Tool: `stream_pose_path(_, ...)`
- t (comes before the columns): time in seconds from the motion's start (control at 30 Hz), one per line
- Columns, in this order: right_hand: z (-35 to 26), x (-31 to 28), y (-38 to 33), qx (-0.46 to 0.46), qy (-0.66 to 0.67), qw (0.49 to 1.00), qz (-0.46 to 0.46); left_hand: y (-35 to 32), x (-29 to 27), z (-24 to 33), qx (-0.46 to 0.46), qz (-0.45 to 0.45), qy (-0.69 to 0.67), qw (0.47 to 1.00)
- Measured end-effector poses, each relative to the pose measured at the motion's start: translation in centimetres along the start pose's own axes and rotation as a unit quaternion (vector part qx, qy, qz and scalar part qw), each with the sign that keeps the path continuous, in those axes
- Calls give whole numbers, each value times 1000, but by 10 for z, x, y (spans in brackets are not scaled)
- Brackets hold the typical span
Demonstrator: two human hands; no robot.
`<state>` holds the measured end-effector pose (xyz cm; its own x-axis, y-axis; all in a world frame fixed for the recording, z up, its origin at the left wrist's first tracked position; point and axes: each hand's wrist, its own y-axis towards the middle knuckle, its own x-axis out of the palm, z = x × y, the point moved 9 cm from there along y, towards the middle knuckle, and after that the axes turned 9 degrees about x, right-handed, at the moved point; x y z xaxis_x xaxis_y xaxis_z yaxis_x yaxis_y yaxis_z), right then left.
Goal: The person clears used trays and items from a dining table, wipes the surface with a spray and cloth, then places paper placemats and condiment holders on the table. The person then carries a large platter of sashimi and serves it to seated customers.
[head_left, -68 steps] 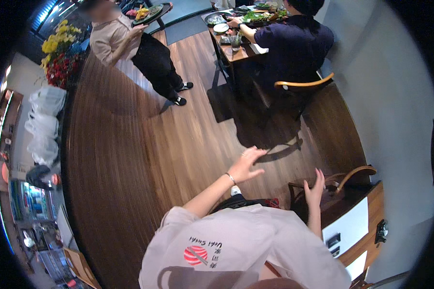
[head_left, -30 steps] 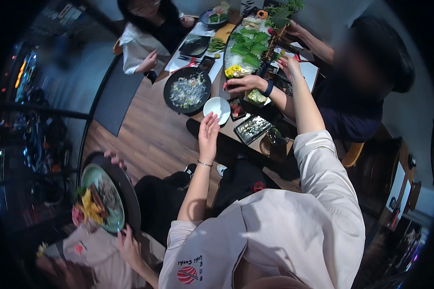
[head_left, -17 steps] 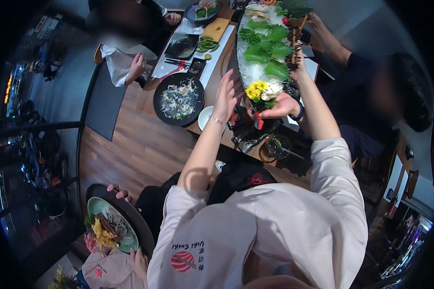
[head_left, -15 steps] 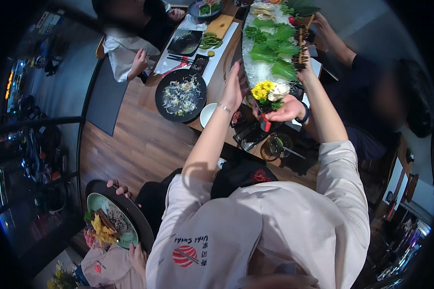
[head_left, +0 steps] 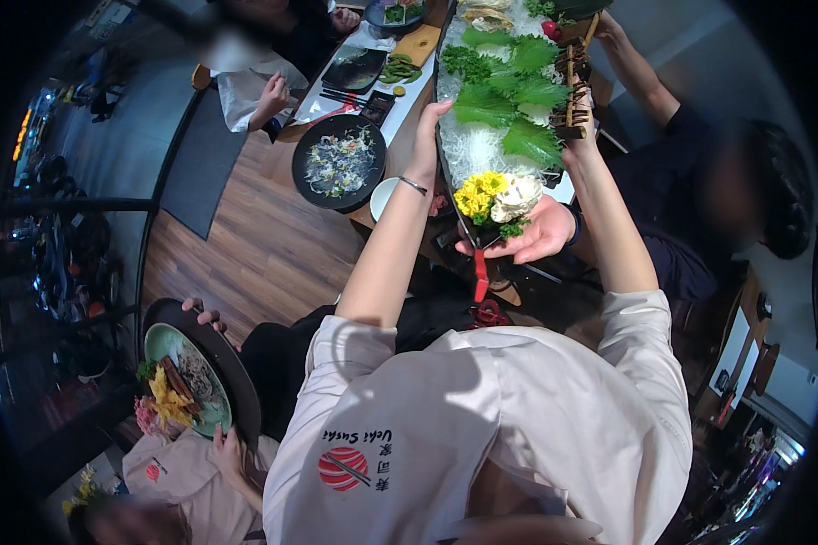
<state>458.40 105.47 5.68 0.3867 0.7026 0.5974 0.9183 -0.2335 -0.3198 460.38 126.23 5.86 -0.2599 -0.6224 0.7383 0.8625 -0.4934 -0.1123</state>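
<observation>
A long boat-shaped platter point(head_left: 471, 150) carries green leaves, white shredded vegetable and a bunch of yellow flowers at its near end. My left hand point(head_left: 427, 136) lies flat against its left side, a thin bracelet on the wrist. My right hand point(head_left: 577, 141) grips the dark wooden rail on its right side. A seated person's hand point(head_left: 538, 238) in a dark sleeve cups the platter's near tip from below. The platter hangs over the wooden table point(head_left: 407, 136).
On the table sit a black bowl of food point(head_left: 339, 162), a small white dish point(head_left: 386, 195) and a black tray point(head_left: 354, 68). At lower left a person holds a dark round tray point(head_left: 236, 381) bearing a green plate. Seated people line both sides of the table.
My left hand rose from beside the small white dish to the platter's left side. Both hands now hold the platter, and the seated person's hand supports its near end.
</observation>
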Motion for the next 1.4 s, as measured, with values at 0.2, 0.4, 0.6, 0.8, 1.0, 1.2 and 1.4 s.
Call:
stream_pose_path(0.2,0,43,-73,-19,-6,1000,7,-64,11,34,30,-23,-1,999)
stream_pose_path(0.4,19,75,-171,-32,16,993,-116,-163,32,61,61,-68,5,996)
stream_pose_path(0.6,51,82,-291,-31,-61,993,-97,-296,39,71,78,-70,7,994)
stream_pose_path(0.8,107,96,-446,-87,-53,990,-93,-457,13,60,130,-73,-14,989)
stream_pose_path(1.0,180,91,-534,-19,-175,972,-156,-551,-69,6,138,-147,-108,973)
stream_pose_path(1.2,376,95,-590,73,-235,937,-249,-670,-228,-47,64,-175,-203,961)
stream_pose_path(1.4,580,82,-699,84,-278,933,-213,-849,-384,-92,47,-125,-178,975)
